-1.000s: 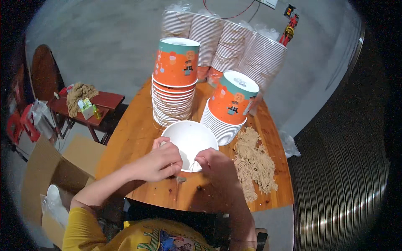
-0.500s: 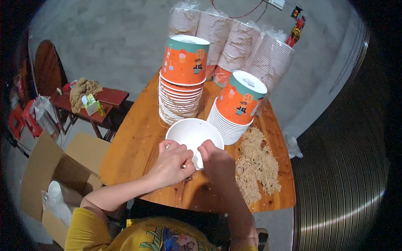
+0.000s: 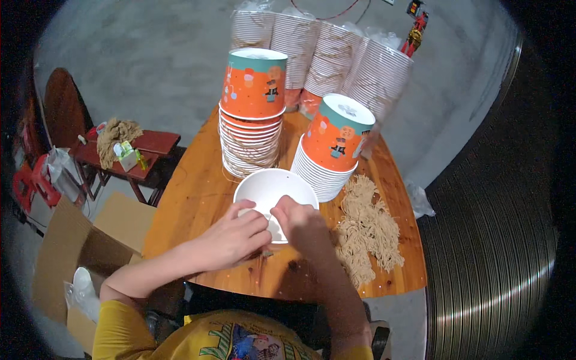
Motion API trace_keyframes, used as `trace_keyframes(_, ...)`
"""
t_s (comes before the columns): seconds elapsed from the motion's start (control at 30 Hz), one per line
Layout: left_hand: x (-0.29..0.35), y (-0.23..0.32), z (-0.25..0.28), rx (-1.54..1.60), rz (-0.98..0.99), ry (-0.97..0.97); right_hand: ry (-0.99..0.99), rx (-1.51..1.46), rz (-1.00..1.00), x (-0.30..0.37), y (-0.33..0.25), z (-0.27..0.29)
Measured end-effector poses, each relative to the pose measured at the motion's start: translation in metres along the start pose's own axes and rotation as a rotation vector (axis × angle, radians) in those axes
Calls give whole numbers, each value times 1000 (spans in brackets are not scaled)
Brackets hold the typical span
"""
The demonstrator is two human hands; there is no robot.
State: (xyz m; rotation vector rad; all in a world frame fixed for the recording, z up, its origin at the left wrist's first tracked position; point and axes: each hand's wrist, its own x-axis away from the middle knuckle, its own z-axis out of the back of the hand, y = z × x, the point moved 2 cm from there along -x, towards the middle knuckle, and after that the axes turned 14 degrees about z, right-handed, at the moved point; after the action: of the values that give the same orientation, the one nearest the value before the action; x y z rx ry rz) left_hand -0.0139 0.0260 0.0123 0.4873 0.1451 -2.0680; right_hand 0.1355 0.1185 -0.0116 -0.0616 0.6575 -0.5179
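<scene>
A white paper bucket (image 3: 271, 185) stands before me on the wooden table (image 3: 198, 198), its round mouth facing up. Over its near part, my left hand (image 3: 239, 235) has its fingers curled and the thumb side against the bucket's inner side. My right hand (image 3: 298, 221) is closed in a pinch just to the right of it, above the bucket. What is between the fingertips of either hand is too small to make out. Behind the bucket rise a left stack of upturned orange-and-green paper buckets (image 3: 255, 90), wound with cord, and a right stack (image 3: 333, 141).
Bundles of beige string (image 3: 369, 231) lie at the table's right side. Plastic-wrapped bucket stacks (image 3: 333, 60) line the far edge. An open cardboard box (image 3: 111, 216) sits on the floor at left, near a red bench (image 3: 157, 143). A ribbed dark surface (image 3: 492, 252) curves along the right.
Both hands have shifted a little up and to the left over the bucket, and the right fingers have come away from its near rim. The view has moved slightly.
</scene>
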Motion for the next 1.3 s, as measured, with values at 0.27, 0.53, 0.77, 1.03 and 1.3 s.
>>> trace_keyframes(0.27,5,-66,3,-193,-20,21,119,-1193,-491,4,31,45)
trace_keyframes(0.53,1,-114,11,-122,-124,22,765,-2299,-646,40,65,42)
trace_keyframes(0.77,-35,0,8,889,424,24,845,-2317,-624,6,3,51)
trace_keyframes(1.03,-39,41,-18,1546,782,-550,830,-1754,-536,-3,-14,56)
trace_keyframes(1.3,-47,18,3,724,495,-218,335,-35,-167,45,46,38)
